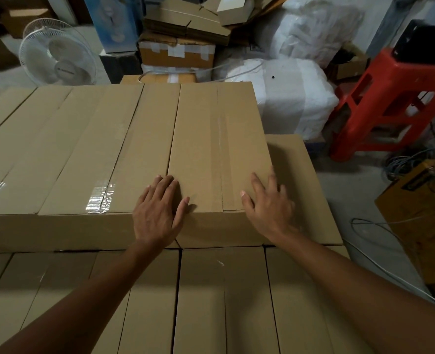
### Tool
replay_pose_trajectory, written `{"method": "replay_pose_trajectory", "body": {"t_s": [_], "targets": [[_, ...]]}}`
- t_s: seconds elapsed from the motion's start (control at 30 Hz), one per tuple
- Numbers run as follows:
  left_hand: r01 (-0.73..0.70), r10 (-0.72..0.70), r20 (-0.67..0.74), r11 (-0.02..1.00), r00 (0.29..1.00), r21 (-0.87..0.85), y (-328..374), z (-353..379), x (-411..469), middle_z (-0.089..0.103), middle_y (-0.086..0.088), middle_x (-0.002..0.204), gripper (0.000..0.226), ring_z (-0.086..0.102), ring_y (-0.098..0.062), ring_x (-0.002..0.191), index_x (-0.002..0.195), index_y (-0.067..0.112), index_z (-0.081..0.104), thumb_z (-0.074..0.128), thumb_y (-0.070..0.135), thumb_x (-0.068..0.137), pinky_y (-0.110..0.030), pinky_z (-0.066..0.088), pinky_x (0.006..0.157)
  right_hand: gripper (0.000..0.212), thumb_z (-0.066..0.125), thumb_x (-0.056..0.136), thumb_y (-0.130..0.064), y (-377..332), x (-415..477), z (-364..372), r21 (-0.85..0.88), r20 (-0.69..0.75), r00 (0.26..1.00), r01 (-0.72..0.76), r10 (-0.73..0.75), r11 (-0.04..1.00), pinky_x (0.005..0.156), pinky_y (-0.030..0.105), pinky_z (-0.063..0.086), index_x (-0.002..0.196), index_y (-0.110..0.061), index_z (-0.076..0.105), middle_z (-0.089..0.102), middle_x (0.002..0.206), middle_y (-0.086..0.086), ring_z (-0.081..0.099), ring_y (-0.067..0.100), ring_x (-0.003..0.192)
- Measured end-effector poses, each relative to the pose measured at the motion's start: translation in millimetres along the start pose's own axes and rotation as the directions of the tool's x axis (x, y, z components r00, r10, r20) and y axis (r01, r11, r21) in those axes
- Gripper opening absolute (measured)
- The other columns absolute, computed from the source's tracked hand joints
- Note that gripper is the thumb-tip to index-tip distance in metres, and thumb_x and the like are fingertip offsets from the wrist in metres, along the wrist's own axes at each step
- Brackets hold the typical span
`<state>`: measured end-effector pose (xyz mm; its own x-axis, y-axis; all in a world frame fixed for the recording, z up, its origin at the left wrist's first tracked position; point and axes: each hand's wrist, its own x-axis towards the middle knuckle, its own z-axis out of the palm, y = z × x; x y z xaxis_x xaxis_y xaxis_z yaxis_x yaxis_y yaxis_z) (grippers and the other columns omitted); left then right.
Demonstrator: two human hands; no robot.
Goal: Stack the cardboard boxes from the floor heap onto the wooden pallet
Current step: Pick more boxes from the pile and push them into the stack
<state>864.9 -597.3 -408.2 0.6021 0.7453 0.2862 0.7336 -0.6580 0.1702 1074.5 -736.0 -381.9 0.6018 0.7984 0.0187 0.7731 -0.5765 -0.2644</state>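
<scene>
The plain brown, tape-sealed cardboard box (219, 149) I am placing sits at the right end of the upper layer, flush against a row of matching matte boxes (71, 149) and resting on a lower tier of boxes (211, 290). I judge the stack well advanced, though neither pallet nor floor heap shows. My left hand (157, 213) lies flat on its near left corner, fingers together and thumb splayed. My right hand (267, 205) lies flat by its right edge, fingers slightly spread, with white wrapped bundles (282, 98) and a red plastic stool (390, 103) beyond.
</scene>
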Motion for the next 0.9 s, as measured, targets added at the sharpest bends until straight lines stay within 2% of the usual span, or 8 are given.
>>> {"method": "replay_pose_trajectory", "body": {"t_s": [0.17,0.3,0.47,0.6,0.7,0.77,0.83,0.9], "targets": [[0.006,-0.006,0.000,1.000,1.000,0.013,2,3,0,0.043,-0.004,0.155,0.074,0.032,-0.023,0.148,0.147,0.013,0.048,0.014,0.060,0.102,-0.040,0.026,0.119,0.063,0.025,0.102,-0.056,3,2,0,-0.022,0.044,0.998,0.036,-0.035,0.999,0.094,0.045,0.045,0.160,-0.032,0.014,-0.002,0.169,0.000,0.036,0.031,0.135],[0.001,-0.001,0.011,0.999,1.000,0.034,3,1,-1,0.044,-0.007,0.154,0.073,0.033,-0.025,0.147,0.147,0.011,0.048,0.013,0.058,0.102,-0.041,0.026,0.119,0.062,0.025,0.103,-0.054,1,3,5,-0.026,0.047,0.999,0.020,-0.018,0.999,0.105,0.053,0.039,0.159,-0.031,0.016,-0.001,0.169,-0.002,0.016,0.036,0.149],[0.018,-0.020,0.060,1.000,0.998,0.022,5,-3,-1,0.043,-0.006,0.155,0.075,0.032,-0.024,0.148,0.147,0.013,0.046,0.010,0.061,0.101,-0.040,0.025,0.119,0.066,0.024,0.099,-0.062,11,3,5,0.131,0.071,0.997,0.010,-0.020,0.991,0.113,0.055,0.031,0.158,-0.033,0.023,0.001,0.168,-0.007,0.004,0.032,0.153],[0.013,-0.011,0.137,1.000,0.991,-0.013,2,-9,-1,0.039,-0.008,0.158,0.076,0.028,-0.025,0.149,0.149,0.012,0.042,0.010,0.061,0.101,-0.042,0.024,0.121,0.068,0.042,0.100,-0.057,11,4,-7,0.184,0.197,0.979,0.015,-0.052,0.983,0.121,0.050,0.017,0.158,-0.032,0.019,-0.006,0.168,-0.006,-0.002,0.034,0.154],[0.014,0.002,0.202,0.997,0.979,-0.079,0,-18,5,0.046,-0.011,0.152,0.077,0.035,-0.029,0.145,0.140,0.012,0.050,0.009,0.063,0.100,-0.047,0.030,0.119,0.074,0.050,0.098,-0.054,7,-3,-24,0.225,0.264,0.963,-0.009,-0.052,0.974,0.122,0.048,0.014,0.159,-0.026,0.020,-0.001,0.168,-0.001,0.002,0.035,0.154],[0.063,-0.025,0.205,0.982,0.978,-0.180,3,-34,15,0.053,-0.011,0.142,0.082,0.043,-0.032,0.139,0.127,0.012,0.058,0.006,0.068,0.097,-0.047,0.036,0.114,0.076,0.053,0.097,-0.054,4,-13,-41,0.338,0.218,0.975,-0.037,-0.040,0.940,0.123,0.048,0.020,0.159,-0.023,0.022,0.010,0.168,0.002,0.012,0.030,0.153],[0.132,-0.088,0.174,0.956,0.981,-0.261,10,-60,27,0.046,-0.014,0.151,0.088,0.035,-0.030,0.145,0.134,0.009,0.056,0.007,0.068,0.093,-0.046,0.031,0.118,0.075,0.055,0.097,-0.051,0,-21,-66,0.428,0.138,0.990,-0.042,-0.019,0.903,0.121,0.047,0.025,0.158,-0.023,0.023,0.018,0.166,-0.001,0.018,0.025,0.151],[0.147,-0.113,0.124,0.935,0.986,-0.324,20,-92,38,0.040,-0.013,0.156,0.088,0.030,-0.026,0.148,0.142,0.007,0.051,0.010,0.067,0.093,-0.046,0.028,0.120,0.074,0.055,0.096,-0.052,-6,-28,-94,0.444,0.067,0.997,-0.005,-0.028,0.896,0.119,0.047,0.027,0.158,-0.025,0.025,0.020,0.165,-0.003,0.021,0.023,0.150]]}}
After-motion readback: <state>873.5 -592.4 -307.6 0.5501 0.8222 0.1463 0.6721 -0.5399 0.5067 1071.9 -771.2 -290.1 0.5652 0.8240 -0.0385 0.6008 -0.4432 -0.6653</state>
